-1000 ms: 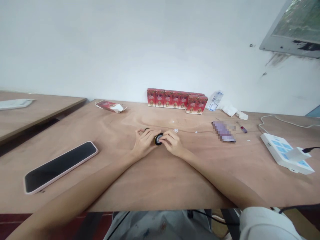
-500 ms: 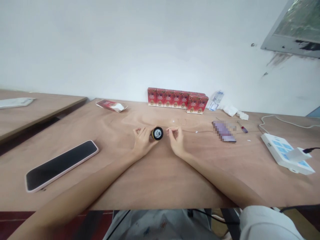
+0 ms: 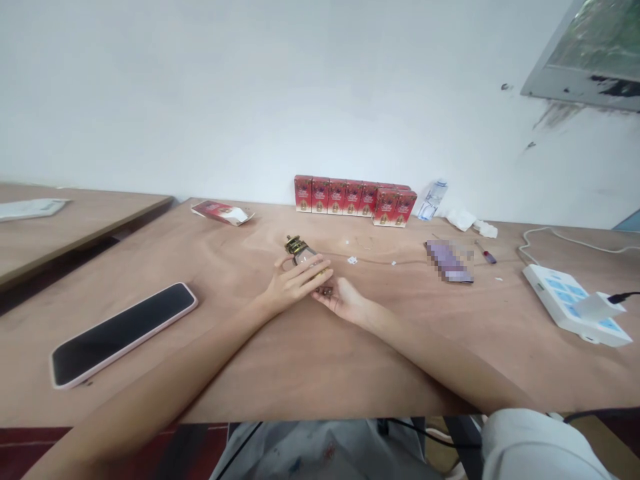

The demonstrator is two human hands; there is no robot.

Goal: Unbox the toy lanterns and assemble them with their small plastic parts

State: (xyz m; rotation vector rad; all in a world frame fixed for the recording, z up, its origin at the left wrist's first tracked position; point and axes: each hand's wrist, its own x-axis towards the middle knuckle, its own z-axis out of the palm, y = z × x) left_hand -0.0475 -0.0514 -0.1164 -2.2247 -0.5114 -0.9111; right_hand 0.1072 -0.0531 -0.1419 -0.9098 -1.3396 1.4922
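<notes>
A small glass bottle [image 3: 300, 251] with a gold neck lies tilted on the wooden table [image 3: 320, 360], its neck pointing up and to the left. My left hand [image 3: 295, 283] lies over the bottle's body with the fingers curled round it. My right hand [image 3: 340, 299] sits palm up just under and to the right of the bottle's base, fingers cupped against it. The bottle's lower part is hidden between the two hands.
A row of red boxes [image 3: 355, 197] stands at the wall. A phone in a pink case [image 3: 123, 332] lies at the left, a flattened red box [image 3: 221, 212] behind it. At the right are a purple blurred item [image 3: 447, 261], a small screwdriver [image 3: 485, 253] and a white power strip [image 3: 575, 303].
The bottle was end-on to me with its black base showing; it has been turned so its gold neck points away. My right hand let go, then came back under the base, palm up.
</notes>
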